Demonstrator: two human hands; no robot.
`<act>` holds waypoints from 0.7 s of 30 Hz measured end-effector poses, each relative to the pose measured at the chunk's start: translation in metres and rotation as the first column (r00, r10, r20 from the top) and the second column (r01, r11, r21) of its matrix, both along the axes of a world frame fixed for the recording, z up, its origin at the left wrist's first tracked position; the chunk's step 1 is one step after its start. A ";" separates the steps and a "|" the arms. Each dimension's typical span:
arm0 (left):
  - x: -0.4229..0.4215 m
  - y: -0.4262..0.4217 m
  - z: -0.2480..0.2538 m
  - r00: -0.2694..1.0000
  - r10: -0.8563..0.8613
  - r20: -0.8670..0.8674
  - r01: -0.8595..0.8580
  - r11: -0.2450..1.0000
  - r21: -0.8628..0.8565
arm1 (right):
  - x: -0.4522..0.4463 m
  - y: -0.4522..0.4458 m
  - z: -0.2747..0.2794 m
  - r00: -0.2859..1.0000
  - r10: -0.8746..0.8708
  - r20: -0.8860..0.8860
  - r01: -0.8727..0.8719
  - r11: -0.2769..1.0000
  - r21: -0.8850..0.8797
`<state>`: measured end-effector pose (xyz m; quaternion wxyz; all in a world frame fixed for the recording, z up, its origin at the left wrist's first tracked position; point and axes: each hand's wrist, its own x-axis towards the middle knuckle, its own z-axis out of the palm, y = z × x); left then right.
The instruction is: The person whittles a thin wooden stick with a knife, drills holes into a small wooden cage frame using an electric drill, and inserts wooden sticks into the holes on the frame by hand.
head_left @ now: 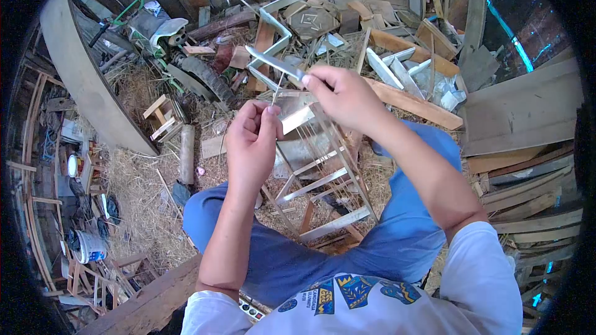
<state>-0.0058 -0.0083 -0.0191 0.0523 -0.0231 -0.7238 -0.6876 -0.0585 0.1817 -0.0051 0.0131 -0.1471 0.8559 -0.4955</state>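
Note:
My right hand (344, 100) is closed round the handle of a knife (273, 61), whose pale blade points up and to the left. Lower and to the left, my left hand (253, 136) pinches a thin strip (277, 90) between thumb and fingers. The strip rises toward the underside of the blade; whether they touch I cannot tell. Between my knees, below both hands, stands a slatted wooden frame (313, 183) with several crosspieces and thin strands along it.
Straw and wood scraps cover the ground. A green-framed motorbike (167, 31) lies at the upper left beside a large curved board (93, 74). Planks (413, 102) and a flat panel (524, 111) are on the right. A white bucket (90, 247) stands at the lower left.

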 end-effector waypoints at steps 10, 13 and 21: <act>0.001 -0.001 0.002 1.000 -0.006 0.027 0.005 1.000 0.025 | 0.017 -0.009 0.000 0.999 0.027 -0.045 -0.022 0.994 0.110; 0.004 -0.001 0.005 1.000 0.009 0.021 -0.009 1.000 0.006 | 0.007 -0.007 0.002 0.998 0.015 0.054 -0.019 0.997 0.081; 0.005 -0.003 0.007 0.999 0.029 0.042 -0.029 1.000 -0.008 | 0.009 -0.014 0.003 1.000 -0.002 0.001 0.002 1.000 0.017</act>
